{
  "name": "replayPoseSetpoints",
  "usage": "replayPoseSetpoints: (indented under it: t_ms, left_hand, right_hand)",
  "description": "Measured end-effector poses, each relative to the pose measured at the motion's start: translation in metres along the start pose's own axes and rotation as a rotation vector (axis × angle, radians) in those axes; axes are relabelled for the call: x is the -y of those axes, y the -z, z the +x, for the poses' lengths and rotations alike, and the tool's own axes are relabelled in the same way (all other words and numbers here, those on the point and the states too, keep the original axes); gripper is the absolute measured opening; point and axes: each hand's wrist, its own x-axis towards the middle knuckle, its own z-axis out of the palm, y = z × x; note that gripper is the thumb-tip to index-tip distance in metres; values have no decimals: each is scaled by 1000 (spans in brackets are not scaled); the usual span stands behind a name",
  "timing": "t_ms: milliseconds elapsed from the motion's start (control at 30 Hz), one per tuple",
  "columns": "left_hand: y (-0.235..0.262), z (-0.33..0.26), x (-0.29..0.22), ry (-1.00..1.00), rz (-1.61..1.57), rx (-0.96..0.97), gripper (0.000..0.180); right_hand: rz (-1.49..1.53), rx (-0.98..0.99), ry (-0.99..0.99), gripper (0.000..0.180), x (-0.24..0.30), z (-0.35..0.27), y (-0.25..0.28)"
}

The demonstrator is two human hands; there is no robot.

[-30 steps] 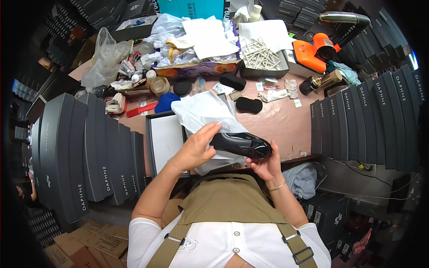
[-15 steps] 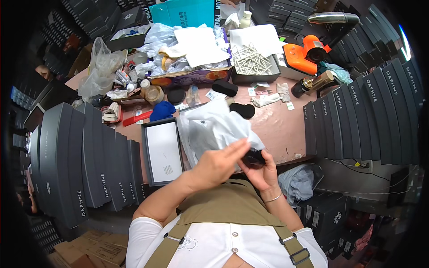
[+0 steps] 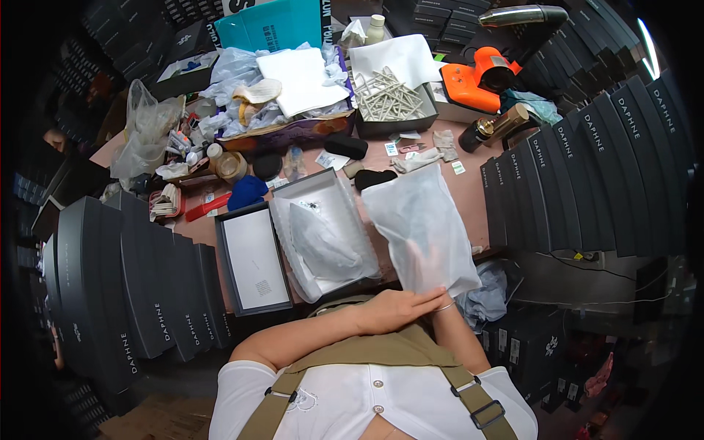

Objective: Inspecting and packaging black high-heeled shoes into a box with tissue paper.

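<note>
A white translucent bag (image 3: pixel 414 213) lies slantwise over the bench, in front of me to the right. My right hand (image 3: pixel 425 273) is inside its mouth, the spread fingers showing faintly through the material. Across the right wrist lies my left hand (image 3: pixel 403 304), its straight fingers closed together on the bag's near edge; its thumb is hidden. A faint darker shape shows through the far part of the bag, too blurred to name. Left of the bag, an open grey shoe box (image 3: pixel 370 253) with a translucent lining holds a bundle wrapped in white translucent material (image 3: pixel 319 238).
A dark box lid (image 3: pixel 253 249) with a white inside lies at left. Stacks of dark shoe boxes flank the bench (image 3: pixel 88 279), (image 3: pixel 579 176). Farther back are a box of white sticks (image 3: pixel 389 103), a paper-filled carton (image 3: pixel 293 136) and an orange tool (image 3: pixel 469 88).
The white bag has moved right off the shoe box, uncovering the wrapped bundle. The black object at my right hand is no longer plainly visible; that hand is now inside the bag.
</note>
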Motion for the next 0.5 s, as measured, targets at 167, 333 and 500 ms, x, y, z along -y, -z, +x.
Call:
replayPoseSetpoints:
  t_ms: [167,333,500]
  left_hand:
    - [6,-52,33,366,-568,-217,23]
    - [-67,-203,55,1354,-1411,-759,39]
    - [-118,-202,91,1089,-1818,-1404,25]
  right_hand:
    - [-757,127,345,39,-136,63,74]
    - [-963,689,377,32,30,25,-5]
    - [-716,493,709,46,-45,32,-139]
